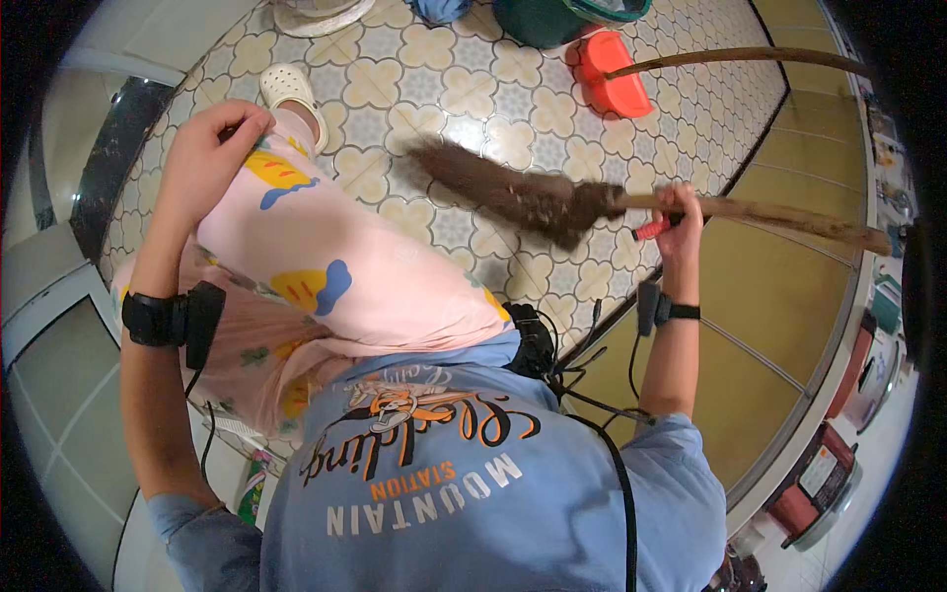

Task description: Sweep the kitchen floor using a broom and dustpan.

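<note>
My right hand (679, 214) grips the wooden handle (792, 219) of a broom near its head. A small red ribbed piece (651, 229) sticks out under that hand. The broom's dark brown bristle head (510, 189) stretches leftward over the patterned tile floor (459, 89), its far end blurred. Over my bent knee in pink printed trousers (355, 251) rests my left hand (211, 159), fingers bent and their tips partly hidden. A red dustpan (618, 85) with a long wooden handle (740, 55) stands beyond the broom.
A dark green bucket (536, 22) and a blue bundle (440, 9) are at the far side. Yellow cabinet doors (769, 296) line the right, under a counter with a red appliance (810, 485). Glazed door panels (66, 385) border the left. Cables (627, 496) hang at my right side.
</note>
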Demonstrator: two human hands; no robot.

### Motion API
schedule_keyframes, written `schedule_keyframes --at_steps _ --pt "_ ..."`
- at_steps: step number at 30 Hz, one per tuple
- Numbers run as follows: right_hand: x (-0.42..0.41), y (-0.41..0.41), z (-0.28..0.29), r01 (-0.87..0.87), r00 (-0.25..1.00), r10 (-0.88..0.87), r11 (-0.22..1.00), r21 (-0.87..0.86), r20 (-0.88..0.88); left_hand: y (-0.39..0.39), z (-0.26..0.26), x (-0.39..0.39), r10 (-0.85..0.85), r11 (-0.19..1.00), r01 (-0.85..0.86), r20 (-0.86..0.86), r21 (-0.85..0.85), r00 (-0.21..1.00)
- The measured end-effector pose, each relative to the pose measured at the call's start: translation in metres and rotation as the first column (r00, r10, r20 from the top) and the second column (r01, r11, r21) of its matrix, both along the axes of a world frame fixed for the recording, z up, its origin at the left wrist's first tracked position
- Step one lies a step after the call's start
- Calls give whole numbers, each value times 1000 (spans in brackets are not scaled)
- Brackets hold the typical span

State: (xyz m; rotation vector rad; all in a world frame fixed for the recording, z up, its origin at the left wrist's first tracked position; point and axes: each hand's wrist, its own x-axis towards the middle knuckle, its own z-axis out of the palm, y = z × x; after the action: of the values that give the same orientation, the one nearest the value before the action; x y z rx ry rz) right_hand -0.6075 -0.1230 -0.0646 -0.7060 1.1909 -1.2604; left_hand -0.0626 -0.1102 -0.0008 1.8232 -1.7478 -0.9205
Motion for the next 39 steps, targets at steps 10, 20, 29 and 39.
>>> schedule_keyframes --at_steps 10,20,29,39 --pt "105 -121 -55 -54 993 25 965 -256 -116 7 2 -1 17 1000 -18 71 11 997" --pt "73 -66 -67 -277 909 215 952 -132 -357 7 3 1 28 1000 -28 12 4 1000" --pt "-5 15 -48 -37 921 27 999 -18 -389 5 4 -1 25 999 -26 17 21 1000" --pt "-8 14 -30 122 903 -204 965 -231 -379 10 65 -58 -337 764 498 405 -410 850"
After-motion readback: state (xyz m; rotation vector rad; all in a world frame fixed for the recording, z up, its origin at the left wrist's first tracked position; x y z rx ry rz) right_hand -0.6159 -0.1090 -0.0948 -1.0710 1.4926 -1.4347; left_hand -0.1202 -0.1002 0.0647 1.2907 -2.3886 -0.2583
